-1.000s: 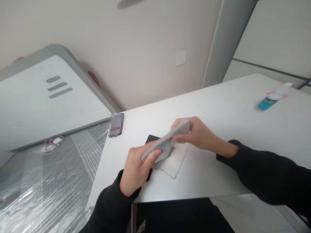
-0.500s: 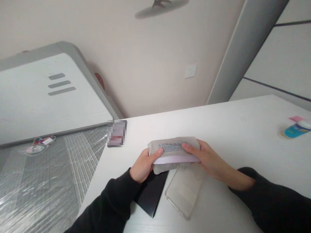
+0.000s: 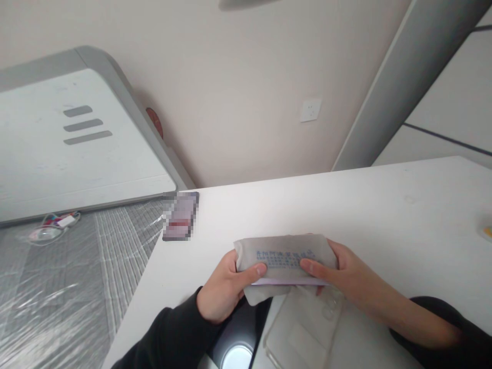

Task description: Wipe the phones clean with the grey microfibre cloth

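Observation:
A grey cloth (image 3: 286, 247) printed with blue characters is held level above the white table, folded around a flat thing whose pale lilac edge (image 3: 288, 281) shows along its near side. My left hand (image 3: 221, 291) grips the left end, thumb on top. At the opposite end my right hand (image 3: 346, 269) is closed the same way, its thumb lying on the print. Under the cloth lie a glossy black flat thing (image 3: 246, 328), reflecting a round light, and a clear phone case (image 3: 303, 333). The fingers beneath the cloth are mostly hidden.
A pixelated dark-edged flat object (image 3: 182, 218) rests at the table's left edge. The white table (image 3: 246, 210) meets the wall behind, which has a socket (image 3: 310, 110). Left of it stands a bed headboard (image 3: 115, 159) above a plastic-covered mattress (image 3: 69, 292) with a coiled cable (image 3: 48, 233).
The view has shifted, so the cloth and both hands appear lower in the picture. The cloth's top now faces me more, showing less lilac edge. The blue bottle has mostly left the view at right.

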A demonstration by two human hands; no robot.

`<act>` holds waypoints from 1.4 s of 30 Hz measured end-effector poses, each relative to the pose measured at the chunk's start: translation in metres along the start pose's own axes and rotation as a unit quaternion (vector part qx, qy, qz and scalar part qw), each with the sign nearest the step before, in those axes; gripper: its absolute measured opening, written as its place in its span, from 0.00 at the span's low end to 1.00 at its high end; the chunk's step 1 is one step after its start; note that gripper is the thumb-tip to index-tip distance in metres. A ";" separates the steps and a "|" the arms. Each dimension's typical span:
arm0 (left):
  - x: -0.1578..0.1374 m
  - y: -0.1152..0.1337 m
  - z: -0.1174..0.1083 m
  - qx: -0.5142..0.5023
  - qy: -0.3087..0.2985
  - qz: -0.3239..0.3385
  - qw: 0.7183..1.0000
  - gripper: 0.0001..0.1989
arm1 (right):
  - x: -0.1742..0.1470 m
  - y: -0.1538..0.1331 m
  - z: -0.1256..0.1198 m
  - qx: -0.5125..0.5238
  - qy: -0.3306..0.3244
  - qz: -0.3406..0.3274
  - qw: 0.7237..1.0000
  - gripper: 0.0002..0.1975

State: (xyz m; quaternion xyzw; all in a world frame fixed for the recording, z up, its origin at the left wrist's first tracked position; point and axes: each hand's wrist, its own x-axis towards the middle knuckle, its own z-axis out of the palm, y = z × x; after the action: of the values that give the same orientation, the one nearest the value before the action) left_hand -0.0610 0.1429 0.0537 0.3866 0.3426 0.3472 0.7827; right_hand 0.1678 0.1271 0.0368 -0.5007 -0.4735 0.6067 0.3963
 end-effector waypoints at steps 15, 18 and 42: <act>-0.001 0.000 0.004 0.017 0.005 0.001 1.000 0.24 | 0.001 -0.007 -0.010 -0.101 0.023 -0.047 0.994 0.29; -0.002 -0.001 0.002 0.026 0.001 0.002 1.000 0.23 | 0.000 -0.010 -0.010 -0.084 0.014 -0.033 0.996 0.30; 0.001 0.010 -0.002 0.002 0.020 0.009 1.000 0.21 | 0.000 -0.015 -0.012 -0.014 -0.061 0.013 0.998 0.30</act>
State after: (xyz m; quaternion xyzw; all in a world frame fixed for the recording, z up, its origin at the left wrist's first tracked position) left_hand -0.0647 0.1494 0.0605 0.3842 0.3553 0.3613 0.7717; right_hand 0.1794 0.1328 0.0504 -0.4748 -0.4983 0.6346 0.3515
